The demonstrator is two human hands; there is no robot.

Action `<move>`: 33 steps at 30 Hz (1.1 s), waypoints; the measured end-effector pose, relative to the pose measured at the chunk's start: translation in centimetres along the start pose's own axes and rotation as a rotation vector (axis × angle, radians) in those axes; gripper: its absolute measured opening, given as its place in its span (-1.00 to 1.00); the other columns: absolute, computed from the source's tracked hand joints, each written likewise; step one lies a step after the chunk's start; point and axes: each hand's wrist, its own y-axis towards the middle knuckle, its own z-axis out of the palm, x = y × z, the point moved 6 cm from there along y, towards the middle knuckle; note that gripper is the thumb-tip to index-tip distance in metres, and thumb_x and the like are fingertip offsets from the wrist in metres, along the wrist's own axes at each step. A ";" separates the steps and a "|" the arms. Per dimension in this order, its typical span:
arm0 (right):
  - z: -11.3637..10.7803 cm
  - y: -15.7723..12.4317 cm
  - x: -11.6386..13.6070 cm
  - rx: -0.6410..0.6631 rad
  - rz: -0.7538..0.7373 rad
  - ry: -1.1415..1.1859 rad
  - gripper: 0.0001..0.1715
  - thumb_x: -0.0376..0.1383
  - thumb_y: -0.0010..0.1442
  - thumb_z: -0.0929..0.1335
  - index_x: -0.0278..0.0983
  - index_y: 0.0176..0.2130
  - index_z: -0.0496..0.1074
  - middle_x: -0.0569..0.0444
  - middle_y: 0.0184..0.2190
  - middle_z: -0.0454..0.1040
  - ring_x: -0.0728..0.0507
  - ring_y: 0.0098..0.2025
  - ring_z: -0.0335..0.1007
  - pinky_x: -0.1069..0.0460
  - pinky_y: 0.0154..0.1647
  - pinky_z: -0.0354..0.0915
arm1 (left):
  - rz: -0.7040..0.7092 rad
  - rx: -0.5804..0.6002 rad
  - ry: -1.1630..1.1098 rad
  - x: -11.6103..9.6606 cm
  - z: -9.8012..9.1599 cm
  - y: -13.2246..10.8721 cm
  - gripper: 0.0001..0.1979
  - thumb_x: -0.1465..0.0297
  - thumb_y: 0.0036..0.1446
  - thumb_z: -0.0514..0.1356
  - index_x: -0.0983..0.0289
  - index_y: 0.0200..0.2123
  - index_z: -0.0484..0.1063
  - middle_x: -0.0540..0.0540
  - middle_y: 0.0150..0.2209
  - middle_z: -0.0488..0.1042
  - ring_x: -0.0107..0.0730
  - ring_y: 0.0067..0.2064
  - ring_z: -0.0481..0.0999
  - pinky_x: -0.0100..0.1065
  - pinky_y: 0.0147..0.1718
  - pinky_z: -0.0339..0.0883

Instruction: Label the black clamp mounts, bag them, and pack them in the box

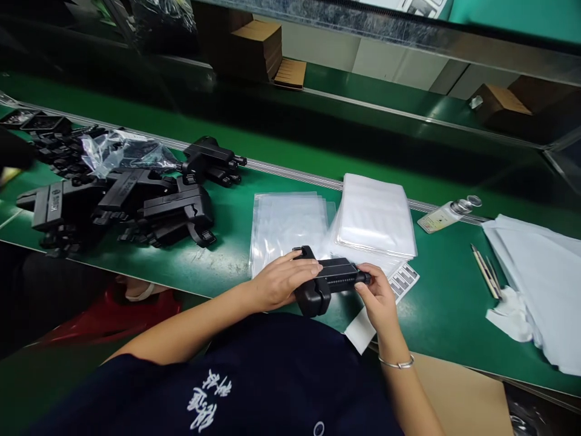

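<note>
Both my hands hold a black plastic clamp-like holder (336,270) just above the front of the green bench. My left hand (282,280) is wrapped over its wide padded end, fingers lying across the top. At the other end, my right hand (379,297) pinches the narrow tip between thumb and fingers. Beneath and behind the holder lie flat clear plastic bags (288,227) and a thick stack of whitish bags (374,215). A printed label sheet (405,280) pokes out beside my right hand.
Several similar black holders (177,209) are heaped at the left, near a crumpled clear bag (129,151). To the right are a pump bottle (447,215), tweezers (485,272), crumpled tissue (511,315) and white sheets (540,284). A metal-edged shelf (385,36) overhangs the back.
</note>
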 end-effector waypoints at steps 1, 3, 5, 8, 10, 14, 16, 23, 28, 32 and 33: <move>0.0 0.0 0.0 0.003 -0.007 -0.010 -0.71 -0.25 0.19 0.40 -0.13 -0.05 0.43 0.00 -0.09 0.40 -0.17 0.00 0.35 -0.09 0.03 0.31 | 0.018 -0.017 0.026 -0.1 -0.1 0.1 -0.38 0.42 0.27 0.13 0.30 0.31 -0.07 0.27 -0.02 0.55 -0.23 0.10 0.50 -0.06 0.14 0.30; 0.0 0.0 0.1 0.012 -0.023 -0.027 -0.70 -0.26 0.20 0.39 -0.12 -0.04 0.43 0.00 -0.08 0.39 -0.17 0.00 0.35 -0.08 0.03 0.31 | 0.028 -0.035 0.053 -0.2 -0.2 0.2 -0.40 0.41 0.28 0.12 0.31 0.31 -0.06 0.26 -0.04 0.57 -0.25 0.08 0.51 -0.07 0.13 0.31; 0.0 0.0 0.2 0.020 -0.038 -0.040 -0.70 -0.27 0.21 0.39 -0.11 -0.03 0.43 0.01 -0.08 0.39 -0.16 0.00 0.35 -0.08 0.03 0.31 | 0.025 -0.038 0.063 -0.3 -0.2 0.3 -0.42 0.39 0.30 0.10 0.29 0.30 -0.06 0.25 -0.05 0.57 -0.26 0.08 0.51 -0.08 0.12 0.33; -0.1 -0.1 0.4 0.031 -0.057 -0.066 -0.69 -0.29 0.22 0.37 -0.11 -0.02 0.42 0.00 -0.07 0.39 -0.17 0.02 0.34 -0.09 0.03 0.31 | 0.018 -0.037 0.067 -0.2 -0.3 0.3 -0.46 0.38 0.32 0.07 0.30 0.29 -0.05 0.25 -0.05 0.57 -0.27 0.08 0.52 -0.08 0.11 0.34; -0.1 -0.1 0.5 0.035 -0.068 -0.091 -0.69 -0.29 0.23 0.37 -0.11 -0.01 0.41 -0.01 -0.07 0.39 -0.17 0.02 0.34 -0.10 0.04 0.31 | 0.012 -0.038 0.064 -0.2 -0.3 0.2 -0.46 0.37 0.32 0.06 0.31 0.29 -0.04 0.26 -0.05 0.57 -0.26 0.08 0.52 -0.09 0.11 0.34; -0.2 -0.2 0.8 0.051 -0.065 -0.144 -0.70 -0.28 0.24 0.36 -0.12 0.00 0.41 -0.02 -0.05 0.38 -0.20 0.04 0.34 -0.11 0.01 0.33 | -0.013 -0.026 0.040 0.0 -0.4 -0.1 -0.46 0.35 0.30 0.10 0.25 0.27 -0.03 0.23 -0.02 0.56 -0.27 0.09 0.51 -0.09 0.13 0.32; -0.2 -0.2 0.9 0.061 -0.053 -0.167 -0.70 -0.27 0.25 0.35 -0.13 0.00 0.40 -0.04 -0.03 0.37 -0.20 0.04 0.34 -0.11 -0.02 0.35 | -0.024 -0.008 0.023 0.2 -0.3 -0.4 -0.45 0.36 0.28 0.12 0.22 0.26 -0.01 0.23 0.00 0.55 -0.27 0.11 0.49 -0.10 0.15 0.29; 0.1 -0.1 1.8 0.067 -0.070 -0.256 -0.73 -0.25 0.27 0.34 -0.15 -0.01 0.39 -0.06 -0.04 0.38 -0.22 0.02 0.36 -0.13 -0.08 0.39 | -0.266 0.140 -0.202 1.7 0.5 -1.0 -0.70 0.30 0.22 0.14 0.16 0.03 0.32 0.18 0.02 0.54 -0.23 0.12 0.48 -0.01 0.20 0.21; 0.4 -0.8 5.0 0.119 -0.330 -0.482 -0.64 -0.27 0.31 0.28 -0.13 0.10 0.31 -0.09 -0.08 0.46 -0.24 -0.04 0.42 -0.15 -0.11 0.41 | -0.717 -0.025 -0.535 3.4 -0.4 -0.9 -0.45 0.10 -0.04 0.34 0.21 -0.01 0.39 0.17 -0.08 0.56 -0.10 -0.05 0.54 -0.16 -0.03 0.39; 1.2 -1.5 7.0 0.225 -0.501 -0.582 -0.66 -0.19 0.31 0.25 -0.17 0.06 0.35 -0.08 -0.22 0.53 -0.21 -0.28 0.47 -0.11 -0.32 0.41 | -1.216 -0.229 -0.991 4.3 1.3 -2.0 -0.39 -0.06 -0.02 0.25 0.29 -0.08 0.42 0.12 -0.29 0.53 -0.21 -0.28 0.53 -0.33 -0.34 0.38; 1.3 -1.4 7.0 0.218 -0.465 -0.565 -0.68 -0.17 0.30 0.25 -0.18 0.00 0.39 -0.06 -0.27 0.53 -0.20 -0.33 0.46 -0.09 -0.35 0.39 | -1.270 -0.231 -1.058 4.2 1.8 -2.0 -0.39 -0.07 -0.01 0.24 0.31 -0.08 0.42 0.11 -0.31 0.52 -0.24 -0.30 0.51 -0.34 -0.35 0.37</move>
